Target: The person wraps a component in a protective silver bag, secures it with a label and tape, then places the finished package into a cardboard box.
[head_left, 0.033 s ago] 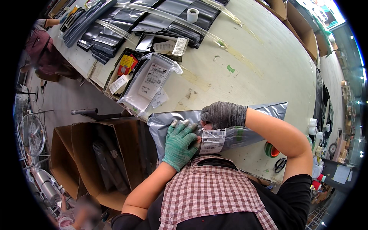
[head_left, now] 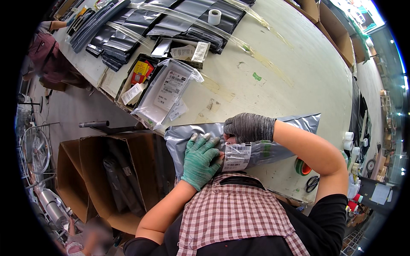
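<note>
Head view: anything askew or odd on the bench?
Only small things. The white label sits wrinkled on the grey plastic mailer bag, under the grey-gloved right hand and green-gloved left hand. A clear plastic bag overhangs the table edge.

the grey mailer bag (head_left: 273, 149) looks like glossy, crinkled plastic with a paper label (head_left: 236, 157). the gloves are knit cloth; the table (head_left: 299, 81) is matt and scuffed.

Left hand (head_left: 200, 160): green knit glove, pale grey coated fingertips, ribbed cuff at wrist. Right hand (head_left: 249, 127): dark grey speckled knit glove. Forearms bare. Black short-sleeved shirt (head_left: 331, 222). Red-and-white checked apron (head_left: 239, 213) over chest, dark strap at neck.
</note>
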{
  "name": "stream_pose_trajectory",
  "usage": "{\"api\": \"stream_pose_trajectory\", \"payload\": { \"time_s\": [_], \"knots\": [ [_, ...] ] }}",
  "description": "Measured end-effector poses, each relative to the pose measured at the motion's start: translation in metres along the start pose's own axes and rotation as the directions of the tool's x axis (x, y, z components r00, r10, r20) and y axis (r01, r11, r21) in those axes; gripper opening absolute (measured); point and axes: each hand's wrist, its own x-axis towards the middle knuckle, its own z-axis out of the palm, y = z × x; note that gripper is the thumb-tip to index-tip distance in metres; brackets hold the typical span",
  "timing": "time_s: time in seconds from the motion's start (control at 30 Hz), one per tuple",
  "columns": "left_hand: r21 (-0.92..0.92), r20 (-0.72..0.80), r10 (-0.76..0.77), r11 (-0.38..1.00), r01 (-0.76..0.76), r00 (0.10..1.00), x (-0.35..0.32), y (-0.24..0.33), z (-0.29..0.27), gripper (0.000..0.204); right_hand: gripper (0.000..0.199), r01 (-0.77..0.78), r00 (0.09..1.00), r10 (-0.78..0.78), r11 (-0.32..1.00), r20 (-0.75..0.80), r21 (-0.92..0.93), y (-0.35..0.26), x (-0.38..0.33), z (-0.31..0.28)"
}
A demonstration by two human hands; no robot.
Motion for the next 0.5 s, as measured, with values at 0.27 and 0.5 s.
{"api": "stream_pose_trajectory", "payload": {
  "time_s": [0.27,0.5],
  "knots": [
    [-0.017,-0.124,-0.042,0.999,0.04,0.991,0.01,0.005,-0.002,0.015,0.019,-0.053,0.979,0.055,0.998,-0.195,0.018,0.001,-0.002,0.011],
    [-0.033,0.082,-0.192,0.98,0.195,0.978,0.04,0.005,-0.008,0.01,0.024,-0.03,0.806,0.276,0.903,-0.524,0.429,0.011,-0.045,0.032]
  ]
}}
